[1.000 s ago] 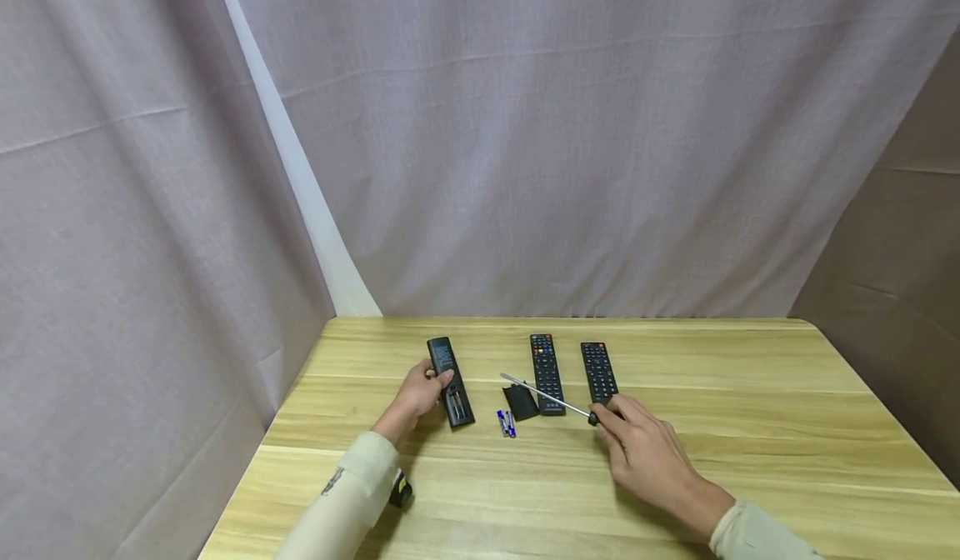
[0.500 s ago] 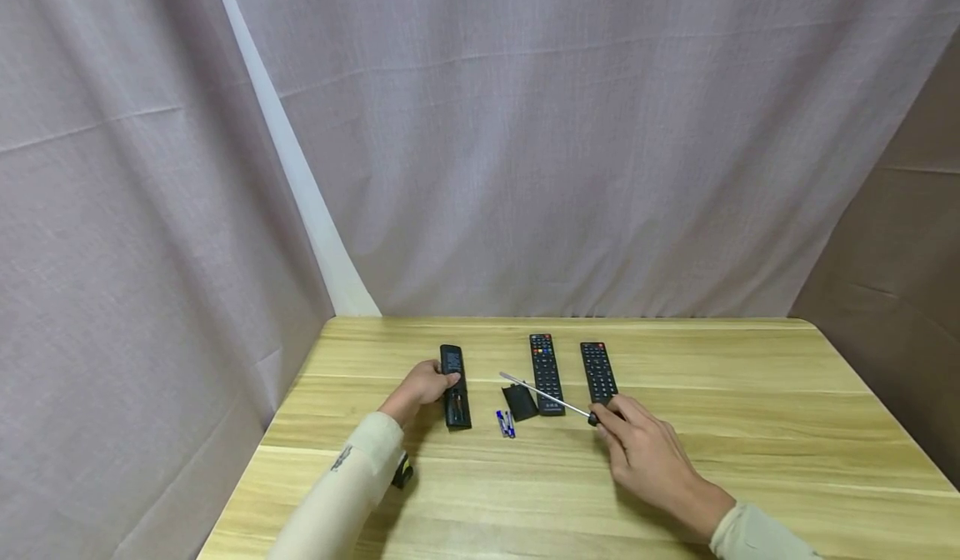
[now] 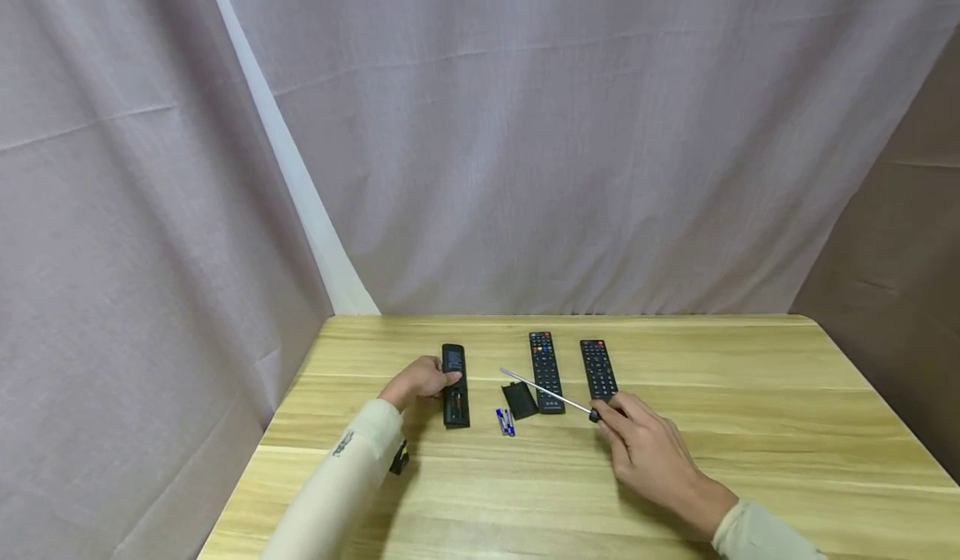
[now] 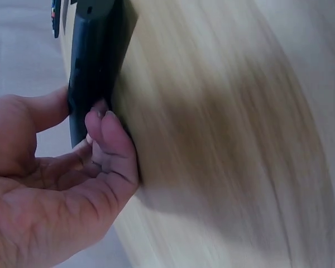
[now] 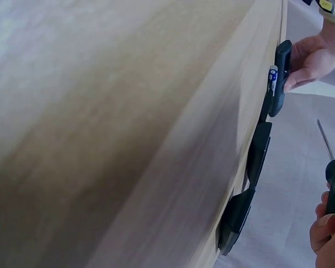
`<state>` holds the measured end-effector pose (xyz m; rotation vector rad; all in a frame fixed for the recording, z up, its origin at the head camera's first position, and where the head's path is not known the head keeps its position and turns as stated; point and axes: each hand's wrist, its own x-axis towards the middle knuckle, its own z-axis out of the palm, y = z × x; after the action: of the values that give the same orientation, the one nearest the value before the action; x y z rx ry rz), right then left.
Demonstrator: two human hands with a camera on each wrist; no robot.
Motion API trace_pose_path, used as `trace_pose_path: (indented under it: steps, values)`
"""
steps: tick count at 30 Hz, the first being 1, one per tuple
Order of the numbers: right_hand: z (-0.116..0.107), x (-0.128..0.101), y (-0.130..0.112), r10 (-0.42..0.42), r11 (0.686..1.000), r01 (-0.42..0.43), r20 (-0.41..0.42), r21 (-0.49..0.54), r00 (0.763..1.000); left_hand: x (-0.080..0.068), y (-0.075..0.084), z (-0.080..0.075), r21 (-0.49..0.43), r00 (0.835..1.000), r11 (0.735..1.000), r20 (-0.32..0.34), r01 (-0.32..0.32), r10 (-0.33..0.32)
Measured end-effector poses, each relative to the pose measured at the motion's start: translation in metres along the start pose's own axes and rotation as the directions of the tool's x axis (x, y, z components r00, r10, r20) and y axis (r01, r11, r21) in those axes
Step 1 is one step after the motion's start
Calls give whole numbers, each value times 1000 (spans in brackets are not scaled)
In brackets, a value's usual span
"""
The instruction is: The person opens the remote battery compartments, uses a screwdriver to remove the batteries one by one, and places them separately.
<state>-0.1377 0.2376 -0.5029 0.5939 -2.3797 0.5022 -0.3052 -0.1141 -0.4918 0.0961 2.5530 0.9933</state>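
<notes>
Spreading across the lower half of the head view, the wooden table (image 3: 750, 427) carries everything, and places below are given from the screwdriver (image 3: 551, 395) lying over its middle. Behind it a pale curtain (image 3: 525, 127) closes the scene.

Three remotes come next in size. The open remote (image 3: 455, 395) lies well left of the screwdriver's tip, back side up with its battery bay uncovered. The left hand (image 3: 417, 381) grips its upper half, thumb on one long edge and curled fingers (image 4: 109, 131) on the other. The middle remote (image 3: 547, 372) passes under the screwdriver's shaft; the right remote (image 3: 598, 369) lies just beyond its handle.

The right hand (image 3: 648, 452) holds the screwdriver's dark handle in curled fingers, the shaft slanting up-left and the tip clear of the table.

Smaller still, a black battery cover (image 3: 519, 400) sits just below the tip, and two blue batteries (image 3: 505, 422) lie just nearer than that.

Judging by this, the remote is best kept pinned flat and square by the left hand, so that the tip can reach the bay without the remote sliding.
</notes>
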Motion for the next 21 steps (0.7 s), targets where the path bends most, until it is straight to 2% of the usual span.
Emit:
trace_pose_path:
  steps: [5,10,16,21]
  values:
    - [0,2,-1,1,1000,-1,7,-1,1000,-2,-3,-3,67,1000,998,4,-13,13]
    - [0,2,-1,11,1000,-11,20,-2,1000,0,-3,-2,74,1000,997,12,-16,15]
    - [1,3,0,-1,1000,1,5,-4,1000,3,-1,0,140,999,989,7,-39,38]
    - [1,5,-1,-5,1000,5,-1,-5,1000,3,-2,-1,175,999,984,-6,-33,34]
